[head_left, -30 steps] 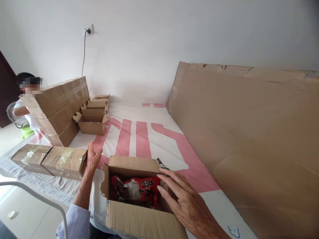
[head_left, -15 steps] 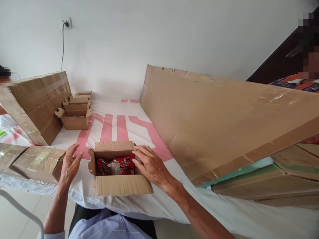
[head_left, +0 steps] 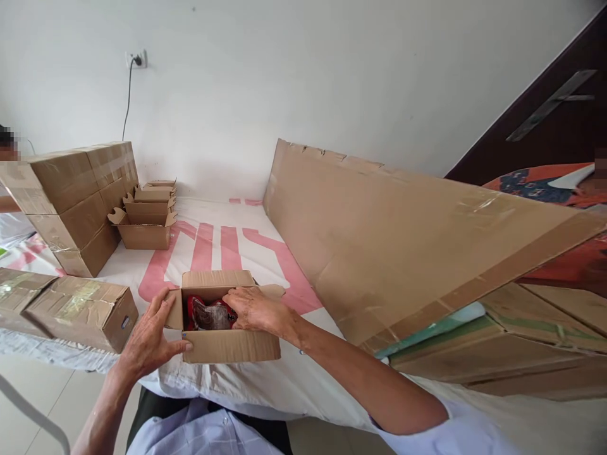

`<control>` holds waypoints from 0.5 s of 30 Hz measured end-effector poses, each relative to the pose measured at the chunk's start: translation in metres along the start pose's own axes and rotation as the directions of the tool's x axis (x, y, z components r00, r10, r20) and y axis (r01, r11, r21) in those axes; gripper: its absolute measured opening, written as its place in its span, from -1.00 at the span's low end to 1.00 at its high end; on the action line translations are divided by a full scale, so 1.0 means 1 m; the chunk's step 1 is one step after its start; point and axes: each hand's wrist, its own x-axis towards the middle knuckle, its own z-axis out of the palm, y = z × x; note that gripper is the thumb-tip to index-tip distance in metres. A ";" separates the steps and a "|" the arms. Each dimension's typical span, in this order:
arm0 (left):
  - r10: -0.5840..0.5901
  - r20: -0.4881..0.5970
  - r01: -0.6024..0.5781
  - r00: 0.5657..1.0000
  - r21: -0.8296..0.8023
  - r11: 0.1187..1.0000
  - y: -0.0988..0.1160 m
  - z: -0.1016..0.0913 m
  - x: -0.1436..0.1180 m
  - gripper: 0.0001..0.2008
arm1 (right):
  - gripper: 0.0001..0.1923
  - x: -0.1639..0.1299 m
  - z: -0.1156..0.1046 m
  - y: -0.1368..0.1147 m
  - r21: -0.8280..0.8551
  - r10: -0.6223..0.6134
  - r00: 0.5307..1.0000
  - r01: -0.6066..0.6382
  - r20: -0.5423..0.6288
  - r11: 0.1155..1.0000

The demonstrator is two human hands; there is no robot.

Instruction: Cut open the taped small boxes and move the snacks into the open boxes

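Note:
A small open cardboard box (head_left: 227, 344) sits near the front edge of a white and pink cloth-covered surface (head_left: 265, 253). Inside it lies a red snack packet (head_left: 208, 313). My left hand (head_left: 149, 335) grips the box's left side flap and front corner, thumb on the front wall. My right hand (head_left: 253, 309) reaches over the box from the right, fingers resting on the packet at the opening.
Two taped boxes (head_left: 71, 306) lie to the left. A stack of taped cartons (head_left: 76, 202) and several open small boxes (head_left: 147, 221) stand at the back left. A large cardboard sheet (head_left: 403, 240) leans along the right. Parts of other people show at both edges.
My left hand moved right from beside the taped box and took hold of the open box's left side. My right hand shifted left over the opening onto the packet.

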 end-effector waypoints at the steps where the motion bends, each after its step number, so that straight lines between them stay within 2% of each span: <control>1: 0.006 0.014 -0.007 1.000 0.012 1.000 -0.004 0.000 -0.002 -0.06 | -0.77 0.002 0.002 -0.001 -0.043 0.001 1.000 -0.001 0.016 0.999; 3: 0.017 0.042 -0.018 0.999 0.032 0.999 -0.008 0.001 -0.004 -0.07 | -0.83 0.005 0.005 -0.003 -0.109 -0.004 1.000 0.007 0.029 0.994; 5: 0.012 0.062 -0.016 0.998 0.060 0.998 -0.009 0.001 -0.003 -0.08 | -0.88 0.006 0.004 -0.004 -0.127 0.009 1.000 -0.010 -0.007 0.992; 10: -0.042 0.080 0.029 0.996 0.150 0.988 -0.005 -0.003 0.005 -0.03 | -0.73 -0.001 -0.003 -0.002 -0.055 0.052 0.997 -0.055 -0.062 0.997; 15: -0.002 0.038 -0.004 0.999 0.154 0.988 0.000 0.001 0.011 -0.09 | -0.82 -0.006 0.004 0.010 -0.003 0.026 0.991 -0.026 -0.128 1.000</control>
